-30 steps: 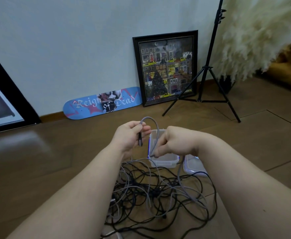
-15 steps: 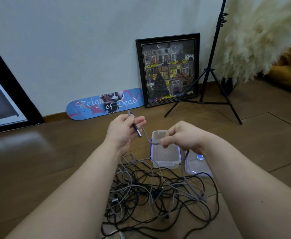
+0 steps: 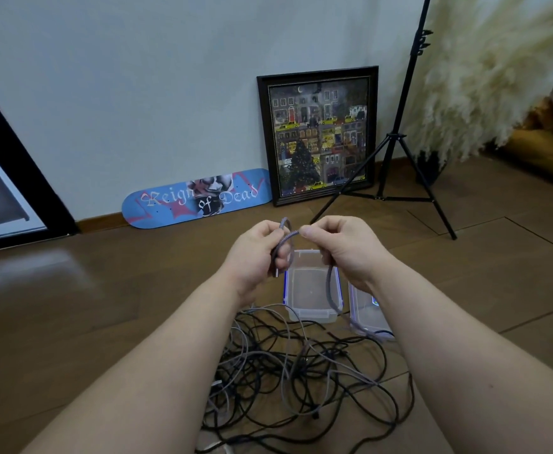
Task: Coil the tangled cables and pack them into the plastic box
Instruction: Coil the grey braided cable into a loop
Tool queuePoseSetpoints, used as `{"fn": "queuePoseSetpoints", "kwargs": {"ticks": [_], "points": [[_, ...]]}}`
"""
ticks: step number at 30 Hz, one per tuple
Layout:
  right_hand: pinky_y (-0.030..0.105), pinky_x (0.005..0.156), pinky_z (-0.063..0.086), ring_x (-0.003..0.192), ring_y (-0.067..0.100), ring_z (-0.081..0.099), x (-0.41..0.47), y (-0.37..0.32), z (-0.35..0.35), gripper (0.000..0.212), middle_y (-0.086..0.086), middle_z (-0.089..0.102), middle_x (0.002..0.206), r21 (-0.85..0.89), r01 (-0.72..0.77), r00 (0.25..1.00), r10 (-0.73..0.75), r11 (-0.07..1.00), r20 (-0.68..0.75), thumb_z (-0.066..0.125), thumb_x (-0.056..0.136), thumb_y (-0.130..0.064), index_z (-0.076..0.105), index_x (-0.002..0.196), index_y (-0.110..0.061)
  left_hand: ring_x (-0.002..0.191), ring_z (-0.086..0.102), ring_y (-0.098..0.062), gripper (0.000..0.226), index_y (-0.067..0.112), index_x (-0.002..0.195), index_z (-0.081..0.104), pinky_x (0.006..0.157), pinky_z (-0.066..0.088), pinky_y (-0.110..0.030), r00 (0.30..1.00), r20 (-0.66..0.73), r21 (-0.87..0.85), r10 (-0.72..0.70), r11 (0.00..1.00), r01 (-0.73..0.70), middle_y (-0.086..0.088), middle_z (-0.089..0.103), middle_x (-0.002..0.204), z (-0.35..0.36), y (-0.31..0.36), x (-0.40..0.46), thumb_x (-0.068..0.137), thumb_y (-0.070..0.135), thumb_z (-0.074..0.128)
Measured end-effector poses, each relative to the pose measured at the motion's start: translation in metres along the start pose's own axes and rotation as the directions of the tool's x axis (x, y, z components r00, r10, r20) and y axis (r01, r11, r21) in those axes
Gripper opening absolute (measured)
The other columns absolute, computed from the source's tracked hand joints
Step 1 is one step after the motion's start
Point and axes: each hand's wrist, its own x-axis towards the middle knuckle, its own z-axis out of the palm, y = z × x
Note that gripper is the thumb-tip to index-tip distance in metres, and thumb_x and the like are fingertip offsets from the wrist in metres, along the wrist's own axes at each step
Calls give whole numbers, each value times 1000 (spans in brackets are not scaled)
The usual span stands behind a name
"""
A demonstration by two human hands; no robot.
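A: Position of the hands?

B: Both raised above the floor, close together, over the far end of the plastic box (image 3: 311, 290). Left hand (image 3: 257, 257) has its fingers curled round a small loop of the grey braided cable (image 3: 330, 286); the grip is closed on it, and the metal plug end pokes out below the fingers. Right hand (image 3: 344, 249) pinches the same cable between thumb and forefinger, right beside the left hand's loop.

A: Where does the cable run from there?

B: Down from under the right hand, across the box's right side, then into the tangle of cables (image 3: 301, 378) on the wooden floor (image 3: 105, 306).

A: The tangle itself?

B: Black and grey leads, crossed over one another, lying between the forearms, nearer the person than the box. Some grey strands touch the box's near wall. I cannot tell how many separate cables there are.

A: Box contents?

B: Clear, blue-edged, open-topped, nothing visible inside. Its lid (image 3: 367, 312) lies flat on the floor just to its right, partly hidden by the right forearm.

A: Surroundings?

B: A blue skateboard deck (image 3: 196, 198) and a framed picture (image 3: 317, 136) lean on the wall. A black tripod stand (image 3: 396, 139) stands to the right, pampas plumes (image 3: 491, 77) behind it.
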Motion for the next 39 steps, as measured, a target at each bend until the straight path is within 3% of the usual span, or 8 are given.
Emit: {"fn": "queuePoseSetpoints", "kwargs": {"ticks": [3, 8, 15, 21, 26, 30, 36, 39], "points": [[27, 57, 39, 59, 13, 43, 4, 4, 4, 23, 0, 53, 66, -96, 66, 988, -78, 993, -133, 79, 79, -25, 60, 74, -13, 38, 23, -6, 31, 17, 79, 48, 56, 28, -25, 992, 14, -241, -123, 963, 123, 7, 31, 49, 1, 4, -1, 106, 18, 34], [26, 64, 47, 71, 11, 55, 1, 3, 6, 18, 0, 68, 91, 113, 21, 997, -12, 993, -75, 69, 88, -11, 68, 103, -19, 34, 18, -4, 32, 18, 77, 48, 44, 29, -18, 973, 30, -405, -227, 888, 220, 11, 23, 44, -6, 12, -3, 105, 29, 38], [21, 60, 40, 65, 7, 50, -1, 4, 15, 18, -6, 63, 68, -59, 40, 999, -41, 997, -14, 51, 100, -26, 69, 104, -25, 34, 17, -3, 36, 15, 74, 48, 42, 20, -18, 988, 57, -300, -141, 942, 152, 10, 22, 41, -1, 16, -7, 105, 33, 40], [30, 58, 40, 58, 14, 50, -3, 0, 19, 24, -5, 48, 54, 98, 37, 997, -30, 995, -75, 47, 102, -29, 59, 85, -17, 48, 29, -8, 32, 12, 84, 55, 55, 27, -25, 993, 8, -6, 115, 993, -115, 8, 35, 52, 6, 11, -5, 106, 23, 36], [29, 56, 35, 55, 12, 42, -3, -3, 18, 25, -10, 42, 47, 184, 96, 991, -76, 978, -115, 47, 102, -26, 56, 82, -15, 55, 49, -11, 29, 12, 97, 59, 66, 45, -28, 991, 103, -95, 90, 992, -81, 2, 45, 58, 7, 16, -13, 106, 24, 35], [26, 51, 33, 50, 14, 38, -4, -8, 21, 34, -6, 39, 45, 257, 89, 988, -52, 962, -148, 52, 99, -31, 48, 71, -13, 41, 25, -8, 31, 14, 80, 48, 64, 37, -29, 992, 93, -150, 91, 986, -76, 7, 28, 47, 12, 19, -16, 106, 27, 36], [26, 49, 43, 48, 14, 49, -4, -6, 15, 32, 4, 53, 57, 115, 28, 995, -16, 993, -99, 61, 94, -30, 58, 73, -7, 37, 17, -7, 41, 20, 67, 38, 54, 28, -27, 994, -97, -307, 48, 949, -76, 10, 23, 43, 7, 26, -13, 106, 31, 35], [30, 58, 50, 55, 15, 55, -8, -5, 1, 9, 4, 62, 65, -171, 36, 999, -34, 985, 12, 63, 89, -17, 63, 88, -9, 38, 18, -8, 42, 21, 66, 39, 53, 28, -25, 952, -305, -409, -22, 906, -110, 9, 24, 44, -11, 24, -3, 106, 33, 37]]}}
